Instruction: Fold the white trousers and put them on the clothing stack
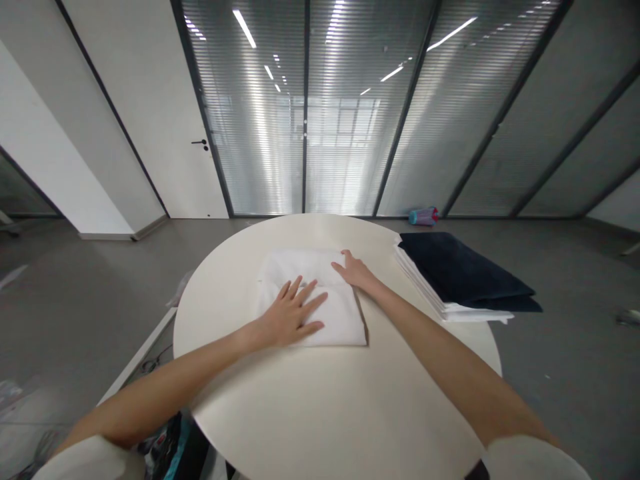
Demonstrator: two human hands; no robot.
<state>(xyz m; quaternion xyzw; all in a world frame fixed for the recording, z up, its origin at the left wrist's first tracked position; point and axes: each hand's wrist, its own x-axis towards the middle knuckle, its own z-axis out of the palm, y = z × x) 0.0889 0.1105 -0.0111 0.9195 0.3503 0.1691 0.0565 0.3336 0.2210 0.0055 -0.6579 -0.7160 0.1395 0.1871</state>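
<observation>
The left hand [293, 313] lies flat, palm down, fingers spread and pointing toward the far right, pressing on the near half of a folded white towel [313, 297]; it grips nothing, only rests open on the cloth. Its bare forearm runs back to the near left edge of the round white table [310, 400], ending in a white sleeve. The right hand [356, 270] is also open and flat, fingers pointing to the far left, laid on the towel's right side near its far corner, where a fold line crosses the cloth. Its forearm stretches straight and long from the near right edge of the table.

The towel sits at the middle of the table, slightly toward the far edge, under both palms. It is folded into a rough rectangle whose sides run nearly square to the person; its longer axis appears to run from near to far, though the lens makes this hard to judge.

At the table's right edge, well apart from the hands, lies a stack of folded cloths [465, 280], white below and dark navy on top, overhanging the rim.
</observation>
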